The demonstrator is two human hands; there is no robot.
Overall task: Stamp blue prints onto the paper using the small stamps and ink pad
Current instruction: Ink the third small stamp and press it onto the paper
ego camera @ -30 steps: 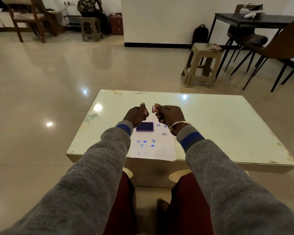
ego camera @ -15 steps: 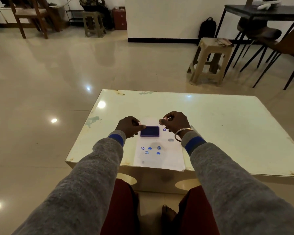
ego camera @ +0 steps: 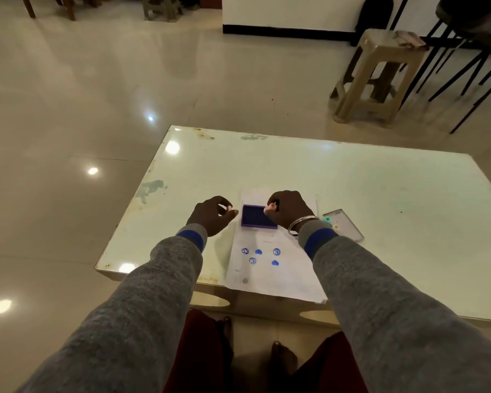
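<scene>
A white sheet of paper [ego camera: 270, 279] lies at the near edge of the low table [ego camera: 380, 199], with several blue prints [ego camera: 260, 255] on it. A purple ink pad [ego camera: 257, 217] rests on the paper's far half. My right hand [ego camera: 288, 207] pinches a small pink stamp [ego camera: 270, 207] at the pad's right edge, touching or just above the ink. My left hand [ego camera: 211, 215] hovers left of the pad with a small pink stamp [ego camera: 228, 207] pinched in its fingertips.
A clear lid or tray [ego camera: 345, 225] with two small stamps, green and yellow [ego camera: 331, 223], lies right of my right wrist. A beige plastic stool [ego camera: 377, 78] and dark chair legs [ego camera: 465, 80] stand on the floor beyond the table's far right.
Both hands have come down from in front of me to the table. The right hand moved its stamp onto the ink pad's right edge; the left settled beside the pad.
</scene>
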